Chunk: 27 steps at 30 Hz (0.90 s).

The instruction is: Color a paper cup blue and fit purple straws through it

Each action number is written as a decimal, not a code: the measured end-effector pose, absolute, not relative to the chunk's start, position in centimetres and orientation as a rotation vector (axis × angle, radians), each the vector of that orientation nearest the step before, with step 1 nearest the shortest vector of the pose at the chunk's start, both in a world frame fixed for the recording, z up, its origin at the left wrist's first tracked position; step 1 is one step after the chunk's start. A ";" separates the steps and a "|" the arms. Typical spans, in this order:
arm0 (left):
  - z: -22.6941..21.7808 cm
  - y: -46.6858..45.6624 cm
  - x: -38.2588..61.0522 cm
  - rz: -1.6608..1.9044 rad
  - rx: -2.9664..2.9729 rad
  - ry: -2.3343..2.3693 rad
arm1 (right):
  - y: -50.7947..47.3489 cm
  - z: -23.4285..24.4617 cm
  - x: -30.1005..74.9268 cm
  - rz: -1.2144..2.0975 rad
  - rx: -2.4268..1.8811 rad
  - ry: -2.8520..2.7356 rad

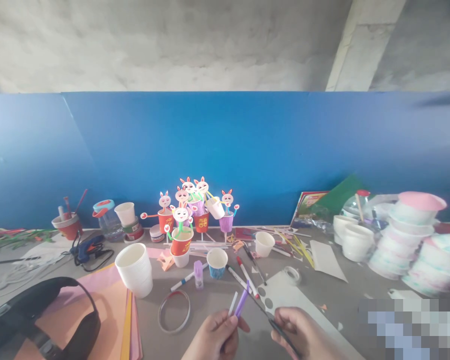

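Purple strip (242, 302), narrow, straight-edged, glossy; stands tilted above the left hand (220, 331), thumb and fingers pinching it with a paler thin strip (233, 303) alongside. Right hand (299, 327) curled round a dark slim tool (281, 332), its tip near the purple strip; contact unclear. Narrow gap between hands. Punched white sheet (292, 294) runs under the right; red-capped marker (243, 270) just ahead. Left: tape-like ring (171, 331), grey tabletop (209, 298) between. Farther out: ribbed white cup stack (135, 272), flat orange paper (112, 310), paper-cup rabbit figures (181, 245), smooth blue panel (225, 135).
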State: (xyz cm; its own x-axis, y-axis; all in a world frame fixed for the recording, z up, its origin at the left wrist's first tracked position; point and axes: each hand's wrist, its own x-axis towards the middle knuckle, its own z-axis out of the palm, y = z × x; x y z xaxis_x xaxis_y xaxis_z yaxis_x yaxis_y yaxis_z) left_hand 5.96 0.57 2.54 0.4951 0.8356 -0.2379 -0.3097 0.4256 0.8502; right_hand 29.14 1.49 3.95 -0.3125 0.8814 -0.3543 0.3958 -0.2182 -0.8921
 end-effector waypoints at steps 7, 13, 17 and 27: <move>2.3 0.7 5.7 0.756 0.909 0.736 | 1.5 5.7 28.7 1.628 -1.541 -1.677; 3.3 0.6 5.1 0.737 0.895 0.712 | 1.4 5.8 29.5 1.568 -1.518 -1.699; 4.2 0.5 4.7 0.733 0.870 0.712 | 1.3 5.4 29.8 1.568 -1.527 -1.699; 3.6 0.6 4.2 0.749 0.871 0.761 | 1.4 6.2 29.6 1.471 -1.471 -1.833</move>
